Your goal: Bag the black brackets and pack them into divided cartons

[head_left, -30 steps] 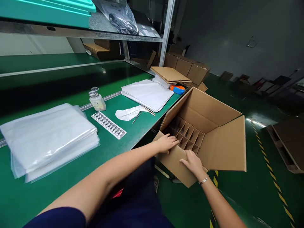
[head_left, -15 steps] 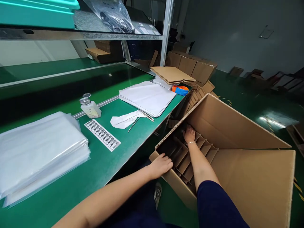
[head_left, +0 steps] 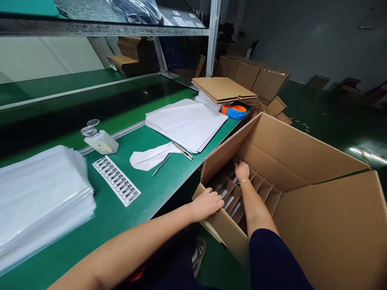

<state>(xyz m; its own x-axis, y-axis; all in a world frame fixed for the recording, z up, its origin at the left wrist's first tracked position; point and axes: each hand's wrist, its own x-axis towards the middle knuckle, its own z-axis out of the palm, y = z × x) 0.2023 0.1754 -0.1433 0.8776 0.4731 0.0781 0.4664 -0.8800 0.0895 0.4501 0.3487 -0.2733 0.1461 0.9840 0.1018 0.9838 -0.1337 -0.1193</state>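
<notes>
A large open cardboard box [head_left: 338, 217] stands beside the bench with its flaps up. Inside it is a cardboard divider grid [head_left: 259, 183], and pale strips show in several cells. My left hand [head_left: 208, 204] lies over the box's near edge, fingers curled round the rim. Down in the box, my right hand [head_left: 242, 171] is at the far-left part of the divider. Its fingers are bent and point down, their tips hidden; whatever they hold, if anything, cannot be made out.
The green bench [head_left: 127, 229] holds clear plastic bags [head_left: 45, 197], a pump bottle [head_left: 101, 141], a label sheet [head_left: 116, 180], tweezers [head_left: 162, 164], white sheets [head_left: 187, 123], an orange-and-blue tape roll [head_left: 234, 112] and flat cardboard [head_left: 225, 88]. A metal post [head_left: 213, 40] rises behind.
The view has shifted slightly. Pale strips now show in the divider cells, which looked dark before. My left hand stays on the rim, and my right hand remains inside the box.
</notes>
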